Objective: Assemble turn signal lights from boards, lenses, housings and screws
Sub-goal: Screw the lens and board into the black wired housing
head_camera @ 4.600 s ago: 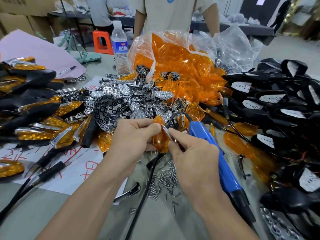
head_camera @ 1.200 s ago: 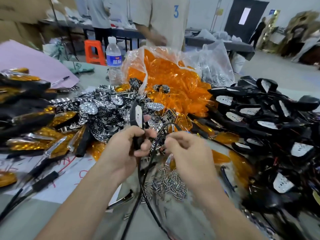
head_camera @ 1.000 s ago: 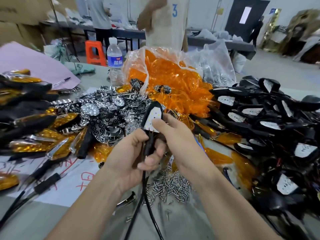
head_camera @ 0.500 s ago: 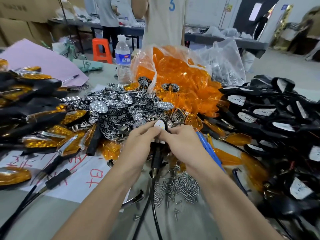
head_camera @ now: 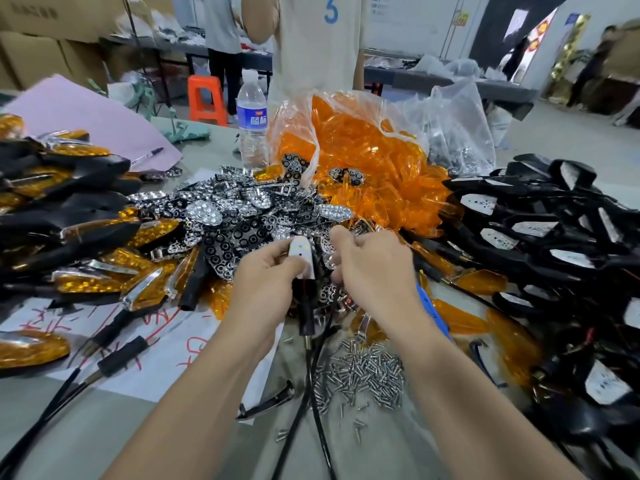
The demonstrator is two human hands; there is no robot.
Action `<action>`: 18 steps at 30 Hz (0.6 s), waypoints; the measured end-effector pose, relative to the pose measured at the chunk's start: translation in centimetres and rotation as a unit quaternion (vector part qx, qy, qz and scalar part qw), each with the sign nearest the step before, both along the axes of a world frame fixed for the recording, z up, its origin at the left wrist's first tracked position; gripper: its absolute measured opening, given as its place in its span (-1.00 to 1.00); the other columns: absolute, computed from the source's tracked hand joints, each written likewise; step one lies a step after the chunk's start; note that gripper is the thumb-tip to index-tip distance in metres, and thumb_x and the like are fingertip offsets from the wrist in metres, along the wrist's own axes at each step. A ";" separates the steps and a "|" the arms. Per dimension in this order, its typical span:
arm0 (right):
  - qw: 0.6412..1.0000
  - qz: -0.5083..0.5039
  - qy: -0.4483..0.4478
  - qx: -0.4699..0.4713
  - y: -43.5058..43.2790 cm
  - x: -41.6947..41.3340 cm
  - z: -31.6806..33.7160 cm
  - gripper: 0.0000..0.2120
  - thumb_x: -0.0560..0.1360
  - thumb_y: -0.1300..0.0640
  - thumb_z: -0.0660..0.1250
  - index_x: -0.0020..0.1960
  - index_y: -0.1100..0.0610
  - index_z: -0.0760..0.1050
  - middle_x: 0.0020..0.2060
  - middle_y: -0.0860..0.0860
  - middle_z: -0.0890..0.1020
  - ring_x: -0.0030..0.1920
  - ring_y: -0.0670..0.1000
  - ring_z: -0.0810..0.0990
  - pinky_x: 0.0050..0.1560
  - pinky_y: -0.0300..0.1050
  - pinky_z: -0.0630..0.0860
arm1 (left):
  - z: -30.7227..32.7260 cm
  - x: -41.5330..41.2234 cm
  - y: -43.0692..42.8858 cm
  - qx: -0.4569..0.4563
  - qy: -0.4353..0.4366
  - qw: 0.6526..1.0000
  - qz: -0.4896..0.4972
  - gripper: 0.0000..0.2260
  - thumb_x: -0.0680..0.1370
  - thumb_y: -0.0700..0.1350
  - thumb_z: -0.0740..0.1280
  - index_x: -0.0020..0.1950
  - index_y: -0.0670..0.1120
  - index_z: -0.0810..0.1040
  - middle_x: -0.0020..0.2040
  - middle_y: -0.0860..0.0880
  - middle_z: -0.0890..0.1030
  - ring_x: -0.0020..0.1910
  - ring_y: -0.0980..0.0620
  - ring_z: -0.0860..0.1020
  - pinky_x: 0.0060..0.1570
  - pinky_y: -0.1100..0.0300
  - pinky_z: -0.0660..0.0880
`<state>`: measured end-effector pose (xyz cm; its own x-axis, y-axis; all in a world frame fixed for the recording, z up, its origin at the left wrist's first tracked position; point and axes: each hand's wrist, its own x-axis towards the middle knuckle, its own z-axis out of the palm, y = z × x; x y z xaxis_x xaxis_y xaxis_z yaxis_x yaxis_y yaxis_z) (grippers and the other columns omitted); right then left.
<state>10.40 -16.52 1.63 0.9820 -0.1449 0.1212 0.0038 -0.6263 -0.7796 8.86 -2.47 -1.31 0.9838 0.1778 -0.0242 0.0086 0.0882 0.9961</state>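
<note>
My left hand (head_camera: 266, 285) grips a black housing with a white LED board (head_camera: 302, 253) facing up; its stem and cable (head_camera: 307, 320) hang down toward the table. Beside it on the right, my right hand (head_camera: 367, 268) has its fingers curled over the pile of chrome reflectors (head_camera: 242, 220); whether it holds one is hidden. Loose screws (head_camera: 367, 372) lie on the table under my wrists. A bag of orange lenses (head_camera: 363, 168) sits behind, and black housings with boards (head_camera: 540, 237) are heaped at the right.
Finished lights with orange lenses (head_camera: 69, 237) are stacked at the left on white paper (head_camera: 173, 358). A blue screwdriver (head_camera: 429, 313) lies under my right forearm. A water bottle (head_camera: 252, 123) stands at the back. A person (head_camera: 318, 46) stands across the table.
The housing was brought up and settled into my left hand with its board facing me. My right hand came off it and moved right, toward the reflector pile.
</note>
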 end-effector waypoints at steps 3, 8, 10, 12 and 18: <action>0.994 0.033 -0.039 -0.093 -0.3 2.1 0.5 -0.76 0.60 0.10 0.31 -0.13 0.10 0.70 -0.21 0.03 0.75 -0.35 0.04 0.65 -0.09 0.06 0.70 | 0.3 0.5 0.8 -0.046 0.032 0.997 0.058 -0.73 0.61 -0.25 0.27 -0.15 -0.07 0.73 -0.08 -0.25 0.70 -0.30 -0.04 0.60 -0.30 -0.04 0.67; 0.969 0.168 0.006 -0.181 2.6 4.4 -0.7 -0.69 0.57 0.01 0.44 0.30 0.01 0.62 0.14 0.01 0.71 0.10 0.06 0.66 0.18 0.02 0.61 | -0.1 1.1 2.2 -0.050 0.036 0.991 0.119 -0.79 0.63 -0.14 0.34 -0.16 -0.17 0.67 -0.18 -0.29 0.63 -0.30 -0.12 0.53 -0.34 0.06 0.58; 0.957 0.161 -0.009 -0.243 3.9 4.8 -2.0 -0.69 0.54 -0.06 0.47 0.24 -0.02 0.54 0.03 0.04 0.68 0.03 0.11 0.62 -0.02 -0.01 0.57 | -0.3 1.3 2.8 -0.033 0.034 0.990 0.135 -0.81 0.60 -0.13 0.35 -0.17 -0.16 0.64 -0.22 -0.18 0.55 -0.28 -0.11 0.47 -0.30 -0.01 0.60; 0.960 0.122 -0.036 -0.251 4.4 5.0 -3.0 -0.73 0.53 0.01 0.47 0.15 -0.04 0.45 -0.06 0.04 0.65 -0.07 0.11 0.59 -0.14 -0.04 0.51 | -0.1 1.4 3.0 -0.035 0.031 0.989 0.139 -0.83 0.55 -0.10 0.37 -0.18 -0.15 0.64 -0.23 -0.14 0.52 -0.28 -0.11 0.45 -0.27 -0.10 0.60; 0.981 0.097 -0.080 -0.147 4.0 4.6 -2.5 -0.72 0.39 0.17 0.58 0.05 -0.08 0.67 -0.13 -0.10 0.70 -0.07 -0.02 0.67 0.11 -0.03 0.61 | 0.1 1.4 3.2 -0.015 0.045 0.989 0.140 -0.81 0.57 -0.09 0.36 -0.18 0.06 0.72 -0.22 -0.14 0.54 -0.25 -0.14 0.48 -0.12 -0.29 0.64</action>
<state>14.97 -12.52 -0.91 0.9528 0.1071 0.2840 0.2525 -0.7991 -0.5456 10.27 0.75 -1.25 0.8895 0.4409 -0.1195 0.0690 0.1289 0.9893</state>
